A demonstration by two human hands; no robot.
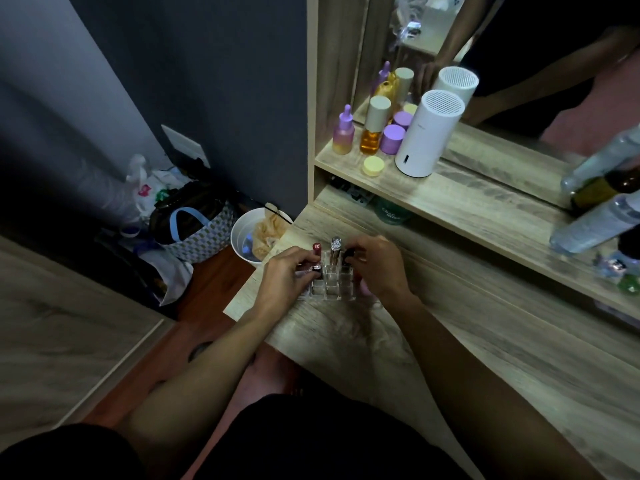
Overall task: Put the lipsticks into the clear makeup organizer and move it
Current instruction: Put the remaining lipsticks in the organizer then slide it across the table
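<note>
A clear makeup organizer [330,289] with a grid of small cells stands near the left end of the wooden vanity top [450,341]. A red-capped lipstick [316,248], a clear-topped silver lipstick [335,252] and a black lipstick [347,258] stand upright in its far row. My left hand [289,275] is at the organizer's left side, fingers pinched on a small silver-ended lipstick [316,268] over a cell. My right hand [377,268] is on the right side, fingertips closed on the black lipstick. A pink object under my right palm is mostly hidden.
On the shelf above stand a white cylindrical device [427,136], purple and amber bottles [372,128] and a yellow jar [373,166], in front of a mirror. Clear bottles [595,220] lie at the right. A white bin [254,235] and bags [194,223] sit on the floor, left of the vanity edge.
</note>
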